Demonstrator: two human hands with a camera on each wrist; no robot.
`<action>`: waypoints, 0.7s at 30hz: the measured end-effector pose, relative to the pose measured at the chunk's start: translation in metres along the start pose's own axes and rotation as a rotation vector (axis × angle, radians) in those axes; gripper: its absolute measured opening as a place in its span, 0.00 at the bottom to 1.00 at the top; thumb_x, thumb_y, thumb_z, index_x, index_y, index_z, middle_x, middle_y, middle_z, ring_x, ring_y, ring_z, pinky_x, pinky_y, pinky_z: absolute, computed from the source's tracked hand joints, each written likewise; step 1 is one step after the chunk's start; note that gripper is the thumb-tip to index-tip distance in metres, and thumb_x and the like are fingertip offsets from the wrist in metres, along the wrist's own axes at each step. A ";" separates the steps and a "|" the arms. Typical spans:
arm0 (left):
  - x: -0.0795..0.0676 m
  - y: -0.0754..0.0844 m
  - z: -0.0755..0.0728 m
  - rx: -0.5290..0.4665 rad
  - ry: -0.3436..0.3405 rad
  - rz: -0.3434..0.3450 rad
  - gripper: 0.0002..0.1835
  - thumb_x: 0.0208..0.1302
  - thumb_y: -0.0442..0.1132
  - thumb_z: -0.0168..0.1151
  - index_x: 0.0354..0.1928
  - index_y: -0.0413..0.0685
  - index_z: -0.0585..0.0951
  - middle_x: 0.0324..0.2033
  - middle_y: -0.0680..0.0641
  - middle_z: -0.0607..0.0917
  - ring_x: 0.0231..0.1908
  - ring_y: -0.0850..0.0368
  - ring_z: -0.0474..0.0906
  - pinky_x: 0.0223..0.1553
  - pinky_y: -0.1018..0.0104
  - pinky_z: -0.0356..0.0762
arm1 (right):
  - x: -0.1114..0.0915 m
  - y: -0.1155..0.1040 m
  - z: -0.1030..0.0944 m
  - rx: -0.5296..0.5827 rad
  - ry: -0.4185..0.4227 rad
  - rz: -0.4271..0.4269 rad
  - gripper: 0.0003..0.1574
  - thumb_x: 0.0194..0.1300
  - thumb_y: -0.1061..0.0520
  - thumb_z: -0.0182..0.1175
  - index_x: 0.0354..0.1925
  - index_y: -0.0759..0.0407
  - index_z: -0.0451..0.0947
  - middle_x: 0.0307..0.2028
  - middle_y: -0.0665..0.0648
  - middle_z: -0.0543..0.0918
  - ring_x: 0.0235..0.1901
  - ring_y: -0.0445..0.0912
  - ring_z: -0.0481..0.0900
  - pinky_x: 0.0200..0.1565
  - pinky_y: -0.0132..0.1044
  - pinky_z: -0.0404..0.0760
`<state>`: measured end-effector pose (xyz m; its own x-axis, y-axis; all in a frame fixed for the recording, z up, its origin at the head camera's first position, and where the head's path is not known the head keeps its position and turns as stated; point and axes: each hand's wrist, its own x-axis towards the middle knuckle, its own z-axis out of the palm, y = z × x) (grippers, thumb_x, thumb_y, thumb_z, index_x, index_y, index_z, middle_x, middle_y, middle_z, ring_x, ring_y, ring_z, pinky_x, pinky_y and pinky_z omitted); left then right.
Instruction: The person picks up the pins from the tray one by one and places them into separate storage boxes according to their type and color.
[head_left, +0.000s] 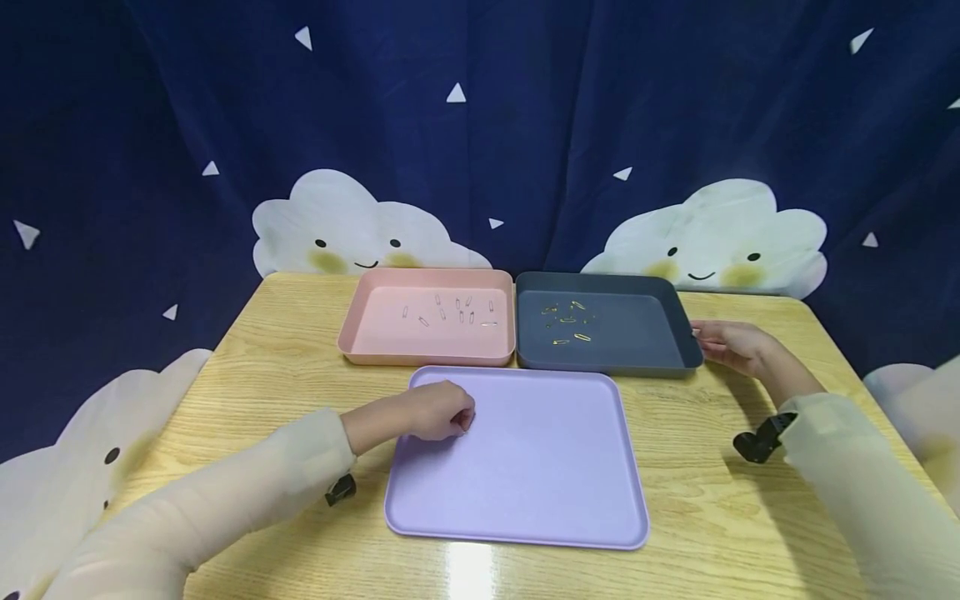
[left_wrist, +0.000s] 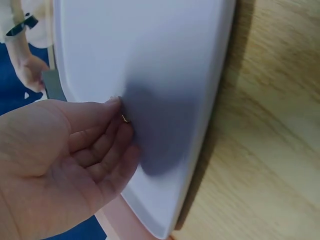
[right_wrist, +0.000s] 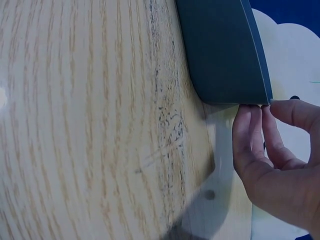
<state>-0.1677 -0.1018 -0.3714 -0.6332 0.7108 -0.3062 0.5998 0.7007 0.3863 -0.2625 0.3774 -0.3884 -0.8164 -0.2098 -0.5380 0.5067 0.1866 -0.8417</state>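
Over the lavender tray, near its upper left corner, my left hand pinches a small gold safety pin between thumb and fingers; only a bit of the pin shows. My right hand holds the right end of the dark grey tray. Its thumb is at the rim and its fingers lie against the outer wall, as the right wrist view shows. Several gold safety pins lie in the dark tray's left half. Several silver safety pins lie in the pink tray.
Pink and dark trays stand side by side at the back of the wooden table, with the lavender tray in front of them. A dark blue curtain with clouds hangs behind the table.
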 end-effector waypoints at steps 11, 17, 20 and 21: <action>0.009 0.015 -0.001 -0.345 -0.155 0.067 0.05 0.60 0.30 0.59 0.28 0.45 0.81 0.22 0.55 0.79 0.25 0.68 0.70 0.31 0.79 0.68 | -0.001 0.000 0.000 -0.035 0.007 0.000 0.20 0.71 0.59 0.52 0.30 0.33 0.78 0.32 0.35 0.82 0.36 0.30 0.80 0.41 0.24 0.81; 0.017 0.024 0.008 -0.921 -0.241 -0.031 0.04 0.64 0.28 0.57 0.37 0.34 0.79 0.31 0.44 0.86 0.30 0.64 0.80 0.42 0.69 0.84 | 0.001 0.001 -0.002 -0.036 0.004 0.003 0.20 0.72 0.59 0.51 0.30 0.34 0.78 0.32 0.35 0.82 0.36 0.30 0.80 0.41 0.23 0.81; 0.019 0.027 0.011 -1.070 -0.236 -0.061 0.06 0.64 0.28 0.57 0.41 0.30 0.79 0.31 0.45 0.85 0.31 0.63 0.81 0.45 0.64 0.85 | 0.001 0.001 -0.002 -0.038 0.010 0.007 0.20 0.72 0.59 0.51 0.30 0.34 0.78 0.32 0.35 0.82 0.36 0.30 0.80 0.41 0.23 0.81; 0.020 0.028 0.012 -1.105 -0.236 -0.072 0.08 0.65 0.27 0.57 0.43 0.30 0.79 0.32 0.45 0.85 0.31 0.62 0.81 0.46 0.63 0.85 | 0.001 0.001 -0.001 -0.037 0.011 0.008 0.20 0.72 0.59 0.51 0.30 0.34 0.78 0.32 0.36 0.82 0.36 0.30 0.80 0.41 0.23 0.81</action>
<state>-0.1579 -0.0677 -0.3773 -0.4706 0.7469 -0.4699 -0.2693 0.3855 0.8825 -0.2634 0.3785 -0.3898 -0.8154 -0.1977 -0.5440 0.5027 0.2241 -0.8349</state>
